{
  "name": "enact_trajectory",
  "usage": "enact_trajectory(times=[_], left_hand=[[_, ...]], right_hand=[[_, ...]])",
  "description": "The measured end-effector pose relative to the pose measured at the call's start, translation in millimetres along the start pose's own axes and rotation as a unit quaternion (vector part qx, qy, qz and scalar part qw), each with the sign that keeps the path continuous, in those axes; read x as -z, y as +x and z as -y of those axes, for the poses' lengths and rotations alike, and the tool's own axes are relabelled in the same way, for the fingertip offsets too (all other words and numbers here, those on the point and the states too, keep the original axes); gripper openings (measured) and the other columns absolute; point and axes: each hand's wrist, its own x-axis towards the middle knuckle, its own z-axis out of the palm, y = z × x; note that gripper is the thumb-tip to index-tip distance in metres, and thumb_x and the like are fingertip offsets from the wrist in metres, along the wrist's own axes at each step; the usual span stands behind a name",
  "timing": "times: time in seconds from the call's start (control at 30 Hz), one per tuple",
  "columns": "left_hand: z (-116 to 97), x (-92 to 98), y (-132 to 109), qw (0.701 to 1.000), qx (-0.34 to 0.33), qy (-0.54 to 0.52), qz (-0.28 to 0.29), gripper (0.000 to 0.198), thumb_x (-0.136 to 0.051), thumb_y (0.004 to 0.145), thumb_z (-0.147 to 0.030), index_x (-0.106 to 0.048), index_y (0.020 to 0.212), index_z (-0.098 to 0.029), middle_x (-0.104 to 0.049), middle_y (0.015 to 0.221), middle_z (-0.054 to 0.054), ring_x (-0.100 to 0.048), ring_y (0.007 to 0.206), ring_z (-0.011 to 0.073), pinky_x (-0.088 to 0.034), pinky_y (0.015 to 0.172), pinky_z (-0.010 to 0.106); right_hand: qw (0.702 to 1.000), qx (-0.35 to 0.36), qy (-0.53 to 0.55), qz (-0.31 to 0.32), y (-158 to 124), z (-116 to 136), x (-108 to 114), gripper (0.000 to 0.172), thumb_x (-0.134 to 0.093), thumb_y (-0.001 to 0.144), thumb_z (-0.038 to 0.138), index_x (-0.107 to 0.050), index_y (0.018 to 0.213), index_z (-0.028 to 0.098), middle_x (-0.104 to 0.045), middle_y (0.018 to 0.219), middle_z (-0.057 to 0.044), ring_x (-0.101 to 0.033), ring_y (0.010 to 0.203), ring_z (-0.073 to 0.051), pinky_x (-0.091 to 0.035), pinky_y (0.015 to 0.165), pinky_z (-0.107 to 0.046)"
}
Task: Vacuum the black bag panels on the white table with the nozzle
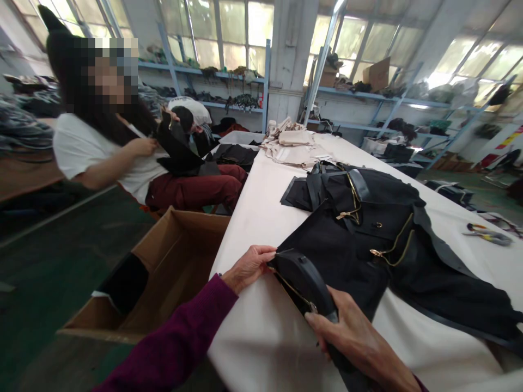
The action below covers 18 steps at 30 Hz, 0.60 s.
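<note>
A black fabric bag piece (327, 250) with a gold-toothed zipper lies over the near edge of the white table. My left hand (253, 265) pinches its corner at the zipper's end, thumb and fingers pressed together. Lower right, my right hand (351, 326) grips the same piece, its thumb by the zipper pull (312, 307). A dark strap-like band (304, 272) curves up between both hands. Beyond them, more black bag pieces (384, 188) with gold zippers and metal fittings are heaped on the table.
The white table (245, 218) carries a stack of beige pieces (296, 144) at its far end and pliers (488, 234) at right. An open cardboard box (163, 321) stands on the floor at left. Behind it a seated co-worker (134, 141) handles black material; another person (192, 111) bends farther back.
</note>
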Motion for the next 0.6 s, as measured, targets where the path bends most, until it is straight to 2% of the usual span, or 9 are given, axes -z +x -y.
enact_trajectory(times=[0.17,0.43,0.6], left_hand=[[4.0,-1.5,-1.0,1.000,-0.005,0.009,0.006,0.027,-0.079,0.062,-0.027,-0.071,0.080,-0.007,-0.062,0.067,0.005,-0.056,0.064,0.0131,-0.045,0.059,0.024],[2.0,3.4,-0.6,1.000,-0.008,0.015,-0.022,0.025,-0.077,0.066,-0.026,-0.071,0.084,-0.009,-0.066,0.072,0.007,-0.056,0.063,0.0122,-0.047,0.057,0.023],[3.3,2.3,-0.2,0.999,-0.003,0.013,-0.030,0.023,-0.076,0.068,-0.023,-0.071,0.085,-0.009,-0.068,0.079,0.009,-0.057,0.065,0.0117,-0.048,0.059,0.022]], right_hand=[[0.997,0.019,0.041,-0.063,3.8,2.4,4.7,0.022,-0.052,0.082,0.037,-0.047,0.083,0.016,-0.055,0.053,0.002,-0.051,0.043,-0.011,-0.042,0.041,-0.020],[0.995,-0.035,0.045,-0.081,-43.7,-10.9,34.2,0.029,-0.052,0.077,0.044,-0.045,0.078,0.017,-0.052,0.049,0.003,-0.051,0.043,-0.011,-0.043,0.043,-0.020],[0.990,-0.034,0.022,-0.132,-61.1,-27.2,60.8,0.034,-0.051,0.077,0.050,-0.046,0.069,0.018,-0.054,0.051,0.001,-0.051,0.044,-0.011,-0.043,0.045,-0.021]])
